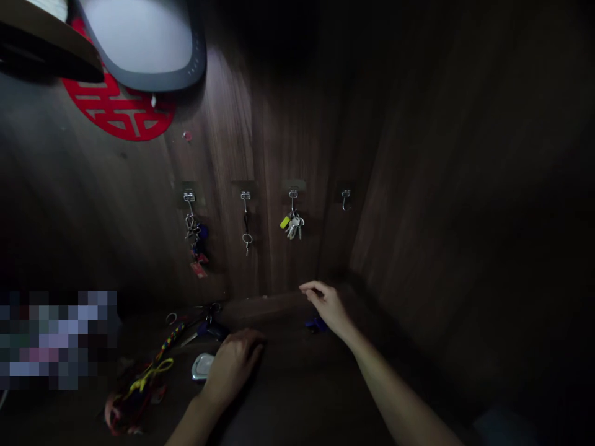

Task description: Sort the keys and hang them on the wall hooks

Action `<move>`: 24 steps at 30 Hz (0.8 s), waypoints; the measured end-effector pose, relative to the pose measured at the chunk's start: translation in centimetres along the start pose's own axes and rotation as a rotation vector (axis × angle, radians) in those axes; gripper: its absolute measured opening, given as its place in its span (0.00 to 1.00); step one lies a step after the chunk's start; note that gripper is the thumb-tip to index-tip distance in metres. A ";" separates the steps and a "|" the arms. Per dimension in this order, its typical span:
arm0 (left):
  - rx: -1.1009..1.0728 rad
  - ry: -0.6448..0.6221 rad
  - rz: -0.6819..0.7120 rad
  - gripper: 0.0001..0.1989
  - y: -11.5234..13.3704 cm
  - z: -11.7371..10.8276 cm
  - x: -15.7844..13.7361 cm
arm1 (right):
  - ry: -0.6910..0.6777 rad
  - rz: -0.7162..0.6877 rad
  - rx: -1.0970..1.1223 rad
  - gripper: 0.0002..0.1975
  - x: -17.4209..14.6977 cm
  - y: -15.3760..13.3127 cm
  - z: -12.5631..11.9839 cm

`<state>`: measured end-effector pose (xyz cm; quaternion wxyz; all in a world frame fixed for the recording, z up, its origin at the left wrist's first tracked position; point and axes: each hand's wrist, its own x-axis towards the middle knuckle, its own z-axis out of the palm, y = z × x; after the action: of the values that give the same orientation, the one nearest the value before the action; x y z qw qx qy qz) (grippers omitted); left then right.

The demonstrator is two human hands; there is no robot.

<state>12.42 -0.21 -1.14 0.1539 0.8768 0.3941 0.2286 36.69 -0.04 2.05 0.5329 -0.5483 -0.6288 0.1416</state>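
On the dark wooden shelf, my left hand (233,364) is palm down, fingers pointing right and thumb a little apart; its palm side is hidden. Just left of its wrist is a silver-white oval fob (201,367). Behind it lie keys with a dark blue head (207,327). My right hand (328,305) hovers near the back of the shelf, index finger stretched out and thumb apart, with nothing visible between them. Below it, partly covered, sits a small blue object (316,324), too dark to name.
Wall hooks carry a bunch of keys with red tags (197,248), a key ring (247,239) and keys with a yellow tag (293,224). A bare hook (346,200) is at right. A braided cord (162,347) lies at left. A grey-framed panel (144,43) overlaps a red ornament (125,118).
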 end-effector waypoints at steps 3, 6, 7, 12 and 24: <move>0.062 -0.003 0.008 0.11 0.3 0.2 -0.2 | -0.011 0.022 0.036 0.10 -1.8 0.9 1.7; 0.098 -0.007 0.014 0.10 0.8 0.3 -0.2 | 0.000 -0.006 -0.024 0.11 -3.5 1.3 3.4; 0.097 -0.010 0.021 0.10 0.9 0.4 -0.2 | -0.022 -0.033 -0.056 0.11 -3.9 1.3 3.8; 0.002 -0.022 0.099 0.10 1.9 0.5 -0.4 | -0.154 -0.170 -0.130 0.12 -4.8 1.2 4.6; -0.239 -0.156 0.283 0.13 4.7 1.0 -1.4 | -0.234 -0.156 -0.133 0.12 -4.7 1.5 4.9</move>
<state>15.07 -4.36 -0.22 0.2533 0.9140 0.2239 0.2243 32.69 -1.47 -3.45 0.4279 -0.5118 -0.7352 0.1205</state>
